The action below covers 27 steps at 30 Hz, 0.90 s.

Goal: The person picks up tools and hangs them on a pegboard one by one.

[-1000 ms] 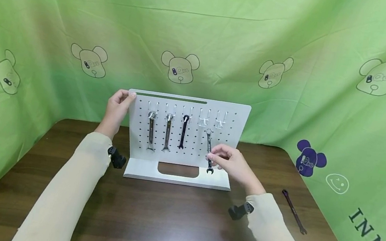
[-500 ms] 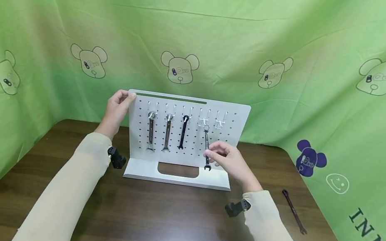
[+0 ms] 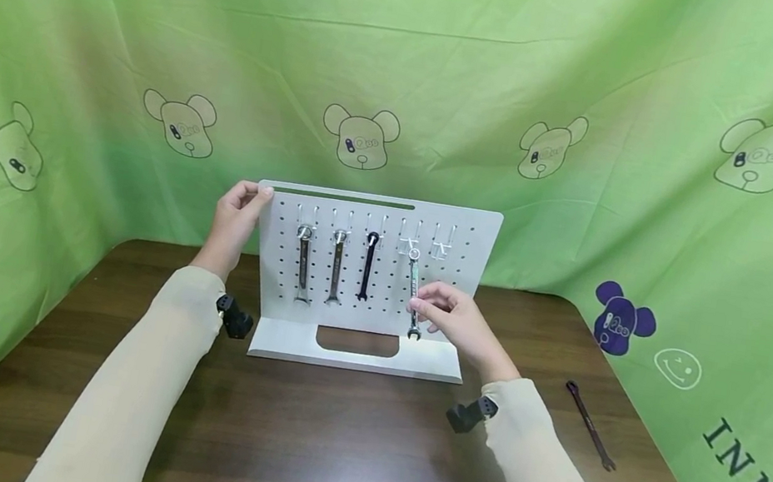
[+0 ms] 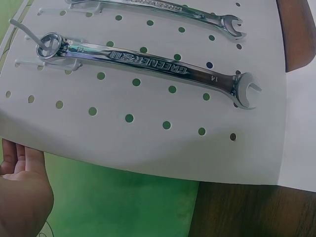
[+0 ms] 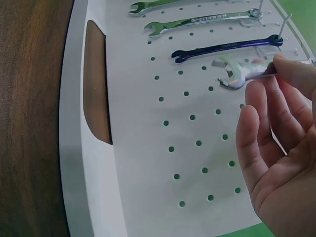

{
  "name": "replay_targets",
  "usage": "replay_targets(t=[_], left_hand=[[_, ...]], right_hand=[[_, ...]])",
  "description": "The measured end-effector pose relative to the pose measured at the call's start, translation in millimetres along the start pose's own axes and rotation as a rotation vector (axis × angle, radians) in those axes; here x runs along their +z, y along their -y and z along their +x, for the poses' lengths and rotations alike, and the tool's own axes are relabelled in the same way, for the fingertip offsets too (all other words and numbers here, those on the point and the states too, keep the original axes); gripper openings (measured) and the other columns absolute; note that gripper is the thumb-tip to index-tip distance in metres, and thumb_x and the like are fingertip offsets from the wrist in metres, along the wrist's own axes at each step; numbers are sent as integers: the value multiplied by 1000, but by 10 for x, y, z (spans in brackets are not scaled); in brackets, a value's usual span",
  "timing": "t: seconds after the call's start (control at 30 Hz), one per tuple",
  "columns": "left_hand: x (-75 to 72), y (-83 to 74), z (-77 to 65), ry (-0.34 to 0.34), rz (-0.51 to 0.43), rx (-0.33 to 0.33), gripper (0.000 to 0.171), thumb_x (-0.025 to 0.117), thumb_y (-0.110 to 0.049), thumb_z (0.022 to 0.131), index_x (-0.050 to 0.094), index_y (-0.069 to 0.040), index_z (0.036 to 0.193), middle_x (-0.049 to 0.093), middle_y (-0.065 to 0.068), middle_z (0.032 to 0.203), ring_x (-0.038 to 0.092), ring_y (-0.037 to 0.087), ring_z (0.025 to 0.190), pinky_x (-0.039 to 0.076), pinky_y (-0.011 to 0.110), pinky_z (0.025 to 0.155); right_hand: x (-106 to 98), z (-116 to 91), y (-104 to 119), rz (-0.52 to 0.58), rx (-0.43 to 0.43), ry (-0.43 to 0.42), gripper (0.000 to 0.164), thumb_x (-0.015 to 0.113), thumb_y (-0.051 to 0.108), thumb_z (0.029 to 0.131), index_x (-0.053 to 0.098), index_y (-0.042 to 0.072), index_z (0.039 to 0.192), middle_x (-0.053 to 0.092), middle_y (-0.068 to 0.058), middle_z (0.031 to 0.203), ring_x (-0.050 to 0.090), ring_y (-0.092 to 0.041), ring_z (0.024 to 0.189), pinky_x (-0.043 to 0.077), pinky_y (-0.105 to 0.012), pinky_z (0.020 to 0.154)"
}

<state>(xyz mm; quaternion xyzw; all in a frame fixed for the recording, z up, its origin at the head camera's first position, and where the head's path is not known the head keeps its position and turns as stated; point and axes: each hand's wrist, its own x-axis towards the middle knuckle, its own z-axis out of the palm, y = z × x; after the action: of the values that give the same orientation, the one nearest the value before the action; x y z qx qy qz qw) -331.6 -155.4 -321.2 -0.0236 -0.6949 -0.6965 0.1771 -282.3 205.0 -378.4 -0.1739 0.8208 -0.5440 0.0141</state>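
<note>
My left hand [image 3: 231,223] grips the upper left edge of a white pegboard [image 3: 381,323], the thumb on its front face. In my right hand [image 3: 458,325], thumb and fingers pinch a silver combination wrench [image 3: 414,279] by its lower shank. Its ring end points up and overlaps the fourth clear hook [image 3: 406,244] in the head view; whether the hook passes through the ring I cannot tell. Its open end [image 5: 235,79] shows in the right wrist view. Left of it hang two silver wrenches [image 3: 335,271] and a dark wrench [image 3: 367,270], ring ends on hooks.
A fifth clear hook [image 3: 441,250] holds nothing. Another dark wrench [image 3: 591,425] lies on the brown wooden table [image 3: 324,442], right of the right forearm. The board's white base [image 3: 352,359] sits on the table. Green printed cloth [image 3: 453,58] surrounds the back and sides.
My right hand has moved slightly left and up with the wrench, bringing its ring end up to the fourth hook. The left hand keeps its place on the board.
</note>
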Motion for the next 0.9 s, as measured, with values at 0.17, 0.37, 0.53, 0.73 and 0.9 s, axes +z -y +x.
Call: replay_targets(t=[0.17,0.37,0.53,0.73,0.9], left_hand=[[-9,6,10,2,2,-2,20,61,-28,102,58,-8,104,56,-3,98,49,10,87,41,26,80],[-15,6,18,8,-12,-24,19,61,-25,102,58,-8,106,56,-3,98,49,10,88,42,27,82],[-8,11,17,7,-16,-22,17,61,-26,102,58,-10,104,56,-3,98,48,10,85,42,28,82],[1,11,12,-1,-13,-6,16,61,-27,102,58,-11,101,57,-4,97,50,10,87,42,27,81],[-4,6,8,0,-12,-2,16,60,-27,102,58,-11,101,57,-4,97,50,10,88,42,26,81]], right_hand=[[48,31,-10,33,13,-12,27,66,20,99,62,-3,112,69,-16,100,64,-19,88,55,-35,79],[112,80,-28,40,-4,-4,27,63,16,101,63,-7,113,68,-17,105,62,-18,92,54,-35,84],[163,125,-33,77,10,2,28,60,15,102,62,-9,116,66,-21,108,59,-15,93,53,-31,85],[203,172,-53,120,30,5,30,56,17,104,58,-9,119,64,-25,120,60,-17,103,50,-40,93],[218,169,-47,124,40,-9,34,55,17,104,54,-9,127,61,-25,127,59,-30,116,48,-44,98]])
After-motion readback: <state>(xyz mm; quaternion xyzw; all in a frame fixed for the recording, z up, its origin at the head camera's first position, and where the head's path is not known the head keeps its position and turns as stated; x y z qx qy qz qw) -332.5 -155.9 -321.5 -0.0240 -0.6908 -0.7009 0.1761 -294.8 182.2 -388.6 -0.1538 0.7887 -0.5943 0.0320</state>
